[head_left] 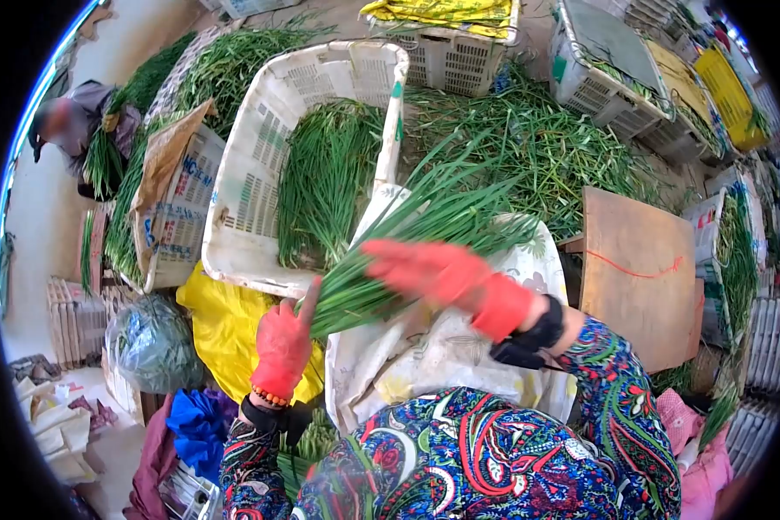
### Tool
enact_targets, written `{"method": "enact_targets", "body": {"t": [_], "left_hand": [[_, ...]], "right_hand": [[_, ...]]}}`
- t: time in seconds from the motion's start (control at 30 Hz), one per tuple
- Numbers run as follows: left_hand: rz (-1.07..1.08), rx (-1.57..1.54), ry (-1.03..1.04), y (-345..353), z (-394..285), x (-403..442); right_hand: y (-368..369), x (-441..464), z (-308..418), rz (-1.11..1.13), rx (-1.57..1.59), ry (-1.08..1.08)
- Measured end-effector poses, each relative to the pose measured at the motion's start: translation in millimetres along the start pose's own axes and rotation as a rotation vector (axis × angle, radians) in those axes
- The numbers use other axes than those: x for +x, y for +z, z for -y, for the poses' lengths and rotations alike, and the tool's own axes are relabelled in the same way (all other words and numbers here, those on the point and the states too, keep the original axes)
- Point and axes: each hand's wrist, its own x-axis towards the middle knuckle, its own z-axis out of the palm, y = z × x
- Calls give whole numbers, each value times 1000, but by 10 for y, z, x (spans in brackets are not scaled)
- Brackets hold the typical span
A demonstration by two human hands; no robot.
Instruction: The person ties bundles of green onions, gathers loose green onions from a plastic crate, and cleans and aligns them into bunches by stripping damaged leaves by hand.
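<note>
My left hand [283,344], in a red glove, is closed around the lower end of a bunch of chives [451,204], long flat green leaves fanning out to the upper right. My right hand [442,276], also red-gloved and smeared by motion, lies over the middle of the bunch with its fingers stretched out. Whether it presses on the leaves I cannot tell. Under the bunch, a pale patterned cloth [425,368] covers my lap. Just beyond my left hand stands a white plastic crate [234,230] with more chives [329,173] laid inside.
Loose green leaves [529,147] litter the floor ahead. A brown wooden board [637,277] stands at my right. Filled crates [611,87] line the back right. A yellow sack [225,321] and a clear bag of greens [156,342] lie left. A co-worker [82,130] holds greens far left.
</note>
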Motion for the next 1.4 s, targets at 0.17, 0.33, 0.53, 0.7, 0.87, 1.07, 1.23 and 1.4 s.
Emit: {"method": "enact_targets", "body": {"t": [0.17, 0.33, 0.53, 0.7, 0.87, 1.07, 1.23, 1.4], "left_hand": [[5, -81, -31, 116, -62, -51], [-45, -51, 15, 155, -77, -15], [74, -91, -13, -6, -93, 52], [142, -65, -7, 25, -83, 130], [117, -16, 74, -205, -202, 297], [7, 64, 240, -347, -257, 398], [120, 140, 321, -351, -328, 404], [110, 133, 296, -103, -248, 326]], "right_hand": [[-651, -225, -131, -415, 202, 651], [-585, -106, -333, -336, 294, 794], [-454, 10, -404, -343, 139, 740], [-302, -137, 68, -358, 149, 475], [-266, -115, 446, -434, 77, 114], [-791, 276, 309, -483, -21, 333], [-874, 485, 490, -626, 92, 144], [-1231, 497, 860, -496, -327, 386]]}}
